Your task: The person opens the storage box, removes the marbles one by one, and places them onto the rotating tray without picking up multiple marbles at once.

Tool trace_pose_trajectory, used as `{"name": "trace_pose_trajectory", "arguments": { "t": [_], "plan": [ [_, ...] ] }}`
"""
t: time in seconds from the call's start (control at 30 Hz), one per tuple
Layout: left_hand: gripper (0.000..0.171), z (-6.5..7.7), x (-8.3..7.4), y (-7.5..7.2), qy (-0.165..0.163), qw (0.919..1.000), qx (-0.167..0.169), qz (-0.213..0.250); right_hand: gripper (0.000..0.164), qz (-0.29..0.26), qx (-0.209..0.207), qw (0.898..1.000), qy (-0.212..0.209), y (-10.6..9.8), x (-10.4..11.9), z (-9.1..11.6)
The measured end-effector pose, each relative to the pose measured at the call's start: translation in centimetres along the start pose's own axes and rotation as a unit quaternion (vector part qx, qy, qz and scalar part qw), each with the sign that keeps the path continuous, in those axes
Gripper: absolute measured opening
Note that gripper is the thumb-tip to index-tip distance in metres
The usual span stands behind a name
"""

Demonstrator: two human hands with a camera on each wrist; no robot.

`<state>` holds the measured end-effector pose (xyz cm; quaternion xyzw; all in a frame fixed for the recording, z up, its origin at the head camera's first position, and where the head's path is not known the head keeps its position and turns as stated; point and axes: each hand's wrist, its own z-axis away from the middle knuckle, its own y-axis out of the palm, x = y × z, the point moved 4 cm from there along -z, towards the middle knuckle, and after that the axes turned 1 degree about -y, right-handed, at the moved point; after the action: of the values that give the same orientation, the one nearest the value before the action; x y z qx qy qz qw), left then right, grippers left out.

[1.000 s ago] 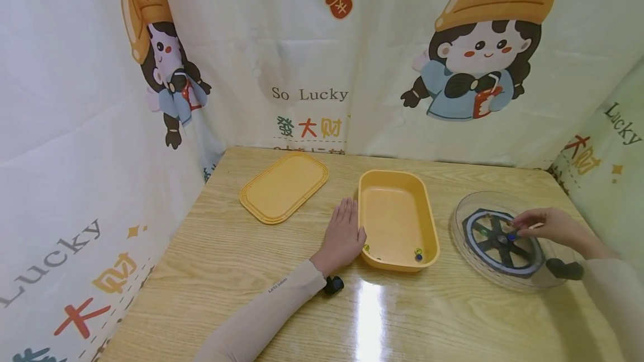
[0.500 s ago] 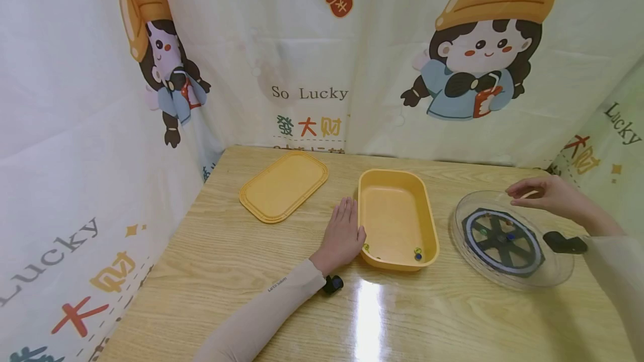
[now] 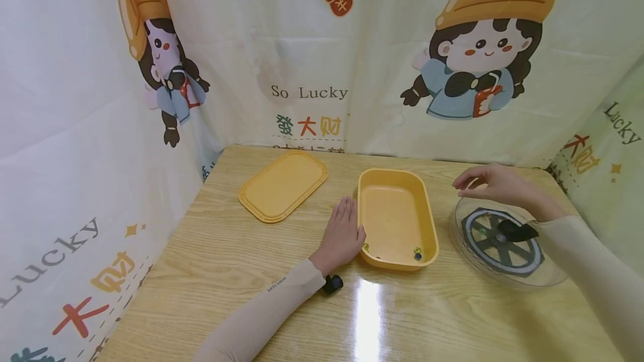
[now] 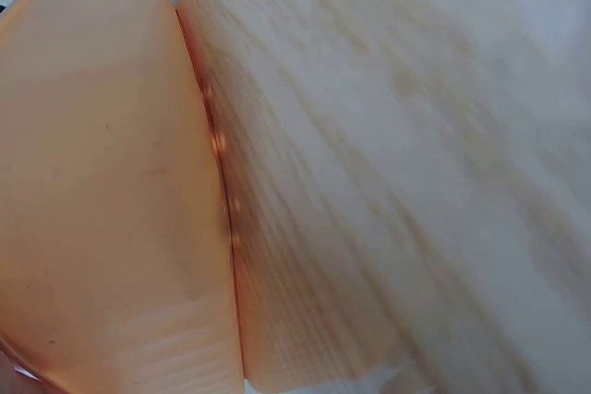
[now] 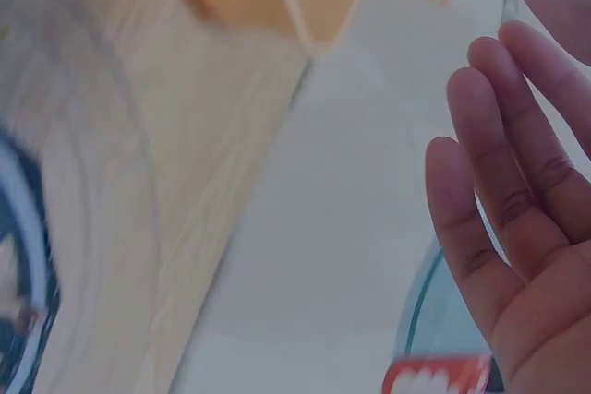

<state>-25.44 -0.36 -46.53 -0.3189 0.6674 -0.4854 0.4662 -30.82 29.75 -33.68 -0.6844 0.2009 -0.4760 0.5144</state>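
My left hand lies with straight fingers along the left side of an orange-yellow plastic box. In the left wrist view, the box's outer wall fills the left half. Small marbles lie at the box's near end: one yellow by the left wall, another yellow marble beside a dark blue marble. Above the far-left rim of a clear round dish hovers my right hand, fingers loosely bent. Its thumb and fingertips stand apart in the right wrist view, with nothing seen between them.
Inside the dish lies a dark spoked wheel with a pale ring; my wrist camera covers part of it. A flat orange-yellow lid rests on the wooden table, left of the box. Printed curtains surround the table.
My right hand has lifted from the marbles on the wheel, risen past the dish's far side and swung left toward the box. The left hand has stayed at the box.
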Motion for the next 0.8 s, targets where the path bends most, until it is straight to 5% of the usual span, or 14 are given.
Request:
{"name": "trace_pose_trajectory", "arguments": {
  "t": [0.33,0.8],
  "plan": [
    [0.061,0.1,-0.1,-0.2,-0.002,1.0,0.006,-0.003,0.013,-0.032,0.039,0.997,-0.066,3.7,3.9,-3.2],
    [0.061,0.0,-0.1,-0.1,-0.007,0.9999,0.006,-0.01,0.014,-0.072,0.118,0.979,-0.15,7.8,7.7,-5.4]
  ]
}}
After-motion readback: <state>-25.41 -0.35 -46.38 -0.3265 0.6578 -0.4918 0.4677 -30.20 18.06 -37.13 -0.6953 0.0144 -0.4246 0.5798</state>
